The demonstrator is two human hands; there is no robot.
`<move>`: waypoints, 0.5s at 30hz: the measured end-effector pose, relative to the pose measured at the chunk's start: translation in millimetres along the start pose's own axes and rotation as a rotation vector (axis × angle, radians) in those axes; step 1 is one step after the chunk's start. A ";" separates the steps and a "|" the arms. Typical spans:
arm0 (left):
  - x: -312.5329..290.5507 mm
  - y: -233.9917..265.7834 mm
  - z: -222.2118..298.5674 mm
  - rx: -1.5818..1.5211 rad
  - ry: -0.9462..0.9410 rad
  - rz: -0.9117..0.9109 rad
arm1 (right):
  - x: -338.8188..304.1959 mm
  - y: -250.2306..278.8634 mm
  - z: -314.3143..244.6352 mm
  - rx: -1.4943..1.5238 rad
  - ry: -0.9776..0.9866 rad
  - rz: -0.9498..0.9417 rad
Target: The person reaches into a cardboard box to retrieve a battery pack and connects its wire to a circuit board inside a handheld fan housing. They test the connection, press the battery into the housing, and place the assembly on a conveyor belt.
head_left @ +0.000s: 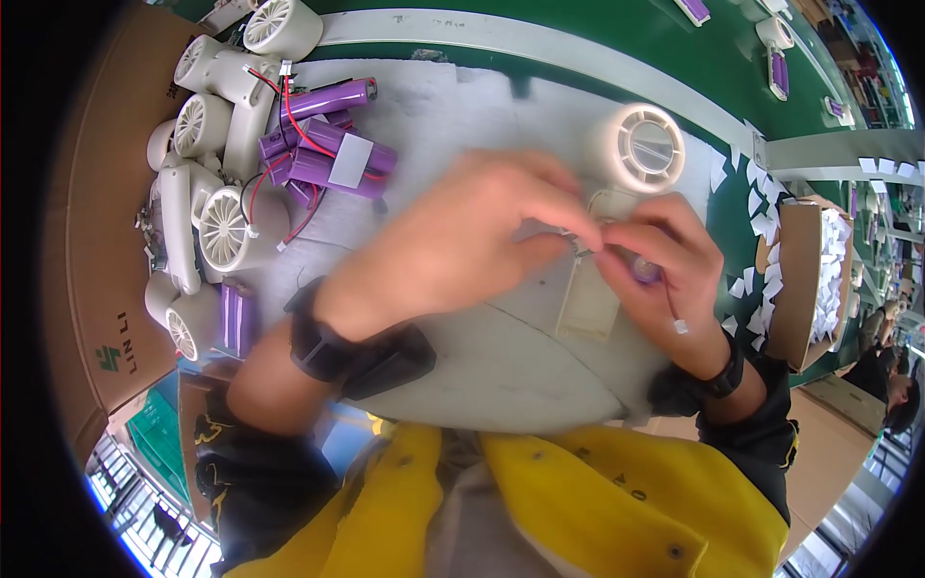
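Note:
An off-white handheld fan housing lies in front of me, its round grille head (647, 146) on the far side and its open handle shell (588, 301) pointing toward me. Over the handle, my left hand (491, 222), blurred by motion, is closed in a pinch on something small that I cannot make out. Fingertip to fingertip with it, my right hand (670, 265) pinches too. A purple battery (645, 271), seen only by its end, is tucked in the right fingers. Beneath that hand hangs a thin wire with a white plug (681, 328).
At the left, several purple battery packs (332, 159) with red and black wires lie beside a pile of off-white fan housings (226, 226). A cardboard box wall (92, 241) stands beyond them. Right, white paper bits (761, 222) lie scattered by a box (805, 289).

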State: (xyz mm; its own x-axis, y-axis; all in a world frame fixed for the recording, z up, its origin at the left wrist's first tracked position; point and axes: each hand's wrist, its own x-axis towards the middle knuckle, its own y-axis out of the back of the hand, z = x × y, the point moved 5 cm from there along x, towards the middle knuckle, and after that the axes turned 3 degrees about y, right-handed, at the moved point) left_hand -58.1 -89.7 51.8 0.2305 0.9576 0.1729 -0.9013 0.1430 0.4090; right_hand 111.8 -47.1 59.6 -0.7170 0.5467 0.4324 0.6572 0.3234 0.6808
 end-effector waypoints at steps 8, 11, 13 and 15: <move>-2.6 -1.8 -1.6 -0.024 0.058 0.019 | -2.2 -2.3 0.7 0.025 -0.092 -0.056; -2.6 -2.4 -2.2 -0.032 0.061 0.038 | -1.7 -2.8 0.6 0.015 -0.086 -0.064; -2.0 -2.7 -3.3 -0.058 0.096 0.037 | -2.6 -3.0 2.2 0.050 -0.109 -0.053; -1.8 -1.7 -1.3 -0.049 0.111 0.030 | -2.2 -3.2 3.3 0.067 -0.121 -0.049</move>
State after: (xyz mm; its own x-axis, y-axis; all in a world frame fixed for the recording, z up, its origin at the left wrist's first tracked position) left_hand -57.5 -91.3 49.6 0.1631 0.9831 0.0832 -0.9248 0.1230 0.3600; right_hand 112.0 -46.8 54.6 -0.7183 0.6167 0.3222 0.6387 0.4009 0.6567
